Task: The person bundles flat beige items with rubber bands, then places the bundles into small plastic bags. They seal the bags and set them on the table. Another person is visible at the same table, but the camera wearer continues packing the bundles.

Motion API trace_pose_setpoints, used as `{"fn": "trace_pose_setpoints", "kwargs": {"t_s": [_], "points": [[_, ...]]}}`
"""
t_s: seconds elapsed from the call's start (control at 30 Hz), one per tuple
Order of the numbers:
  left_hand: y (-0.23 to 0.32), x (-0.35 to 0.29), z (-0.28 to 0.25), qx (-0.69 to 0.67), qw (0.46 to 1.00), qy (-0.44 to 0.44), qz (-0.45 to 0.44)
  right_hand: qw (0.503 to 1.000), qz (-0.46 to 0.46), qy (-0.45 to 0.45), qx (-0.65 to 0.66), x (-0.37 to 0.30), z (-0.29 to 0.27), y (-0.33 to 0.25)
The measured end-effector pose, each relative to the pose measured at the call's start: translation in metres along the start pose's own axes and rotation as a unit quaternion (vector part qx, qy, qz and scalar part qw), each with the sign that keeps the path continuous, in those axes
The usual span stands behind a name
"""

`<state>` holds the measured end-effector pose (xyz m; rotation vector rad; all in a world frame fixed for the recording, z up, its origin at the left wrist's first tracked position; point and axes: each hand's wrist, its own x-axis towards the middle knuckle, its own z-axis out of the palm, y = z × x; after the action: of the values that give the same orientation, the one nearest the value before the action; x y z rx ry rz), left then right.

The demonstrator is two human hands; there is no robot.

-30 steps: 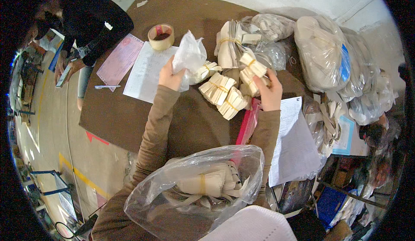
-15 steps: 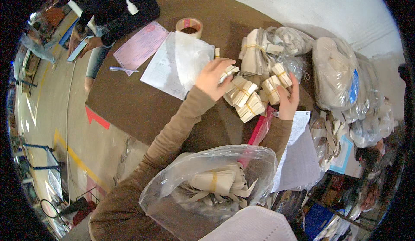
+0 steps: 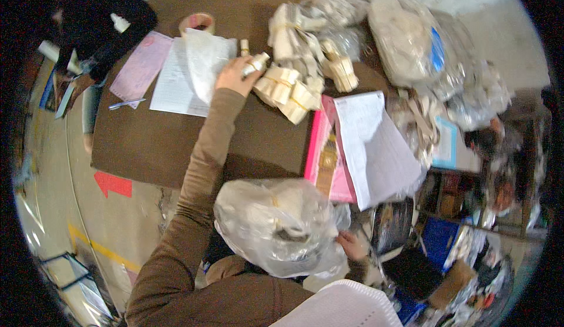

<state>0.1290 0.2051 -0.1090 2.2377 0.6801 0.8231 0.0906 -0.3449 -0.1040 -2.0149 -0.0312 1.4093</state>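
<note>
My left hand (image 3: pixel 235 77) reaches across the brown table, its fingers closed round a small banded bundle of cream fabric strips (image 3: pixel 256 64). Beside it lie more banded bundles (image 3: pixel 281 85) of the same pale strips, and another stands a little to the right (image 3: pixel 341 73). Close to my body, a clear plastic bag (image 3: pixel 276 227) holds pale strips that show dimly through the film. My right hand (image 3: pixel 352 246) grips this bag at its right edge; the fingertips are partly hidden by the plastic.
Papers (image 3: pixel 182 77), a pink slip (image 3: pixel 141 66), a pen (image 3: pixel 127 103) and a tape roll (image 3: pixel 197 23) lie left. Filled plastic bags (image 3: pixel 405 42) line the back right. A pink folder (image 3: pixel 314 145) and printed sheets (image 3: pixel 376 151) lie right. Another person (image 3: pixel 100 22) stands far left.
My right hand has left the bundles and come back to the plastic bag. The bag's mouth has drawn over its contents. My left hand stays among the bundles. The whole view has shifted.
</note>
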Motion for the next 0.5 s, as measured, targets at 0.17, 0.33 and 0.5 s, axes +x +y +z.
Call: {"fn": "trace_pose_setpoints", "kwargs": {"t_s": [0.17, 0.33, 0.5], "points": [[-0.020, 0.005, 0.004, 0.017, 1.000, 0.004, 0.011, 0.979, -0.011, 0.195, 0.057, 0.042, 0.099, 0.116], [-0.043, 0.018, 0.010, 0.034, 0.999, -0.027, -0.017, 0.941, -0.206, 0.262, -0.050, 0.079, 0.150, 0.135], [-0.044, 0.030, 0.004, -0.026, 0.997, -0.068, -0.027, 0.970, -0.023, 0.221, 0.096, 0.014, 0.123, 0.025]]}}
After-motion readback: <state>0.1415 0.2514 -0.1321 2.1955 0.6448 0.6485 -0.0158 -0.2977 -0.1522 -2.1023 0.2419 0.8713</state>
